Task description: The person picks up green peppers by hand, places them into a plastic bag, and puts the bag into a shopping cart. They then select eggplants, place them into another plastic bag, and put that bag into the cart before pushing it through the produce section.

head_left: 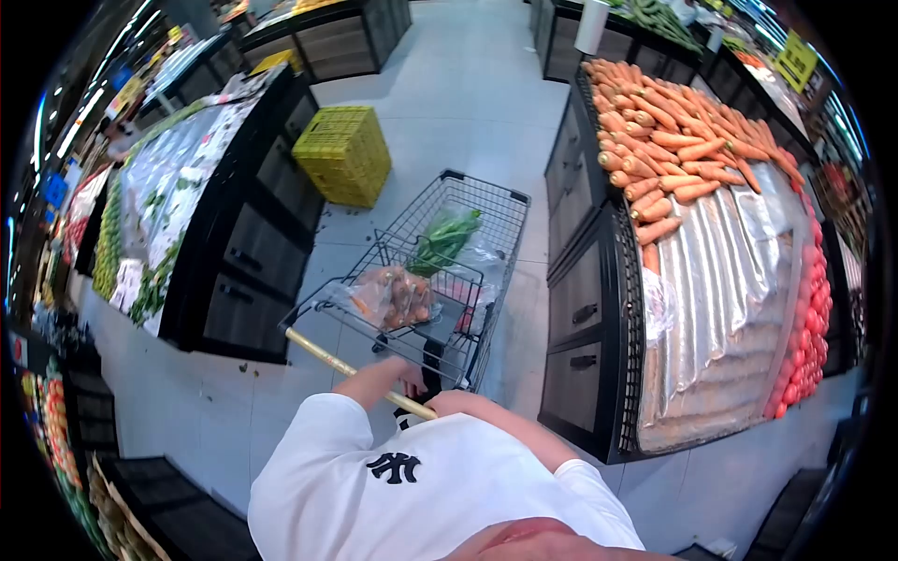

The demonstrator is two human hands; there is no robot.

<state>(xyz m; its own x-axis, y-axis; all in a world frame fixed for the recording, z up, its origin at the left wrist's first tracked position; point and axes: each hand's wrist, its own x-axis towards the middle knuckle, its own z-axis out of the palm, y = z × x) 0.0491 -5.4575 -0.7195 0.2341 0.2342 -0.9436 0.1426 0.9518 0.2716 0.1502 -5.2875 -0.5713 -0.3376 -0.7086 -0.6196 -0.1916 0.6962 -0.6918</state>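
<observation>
A wire shopping cart [510,234] stands in front of me, its pale handle [323,352] running across in front of my body. My left hand [409,376] is just beyond the handle, fingers curled beside a black item [432,360] that I cannot make out. My right hand [447,403] is near the handle's right end; its fingers are hidden. In the cart's fold-out section sits a clear plastic bag of brownish-orange produce [395,297]. Behind it, leafy greens [447,238] lie in clear plastic.
To the right is a stand with heaped carrots [669,140], clear plastic sheeting [711,309] and red netted produce [806,327]. On the left are a yellow crate stack [343,154] and a dark display stand [257,243] with greens. A tiled aisle [458,84] runs ahead between them.
</observation>
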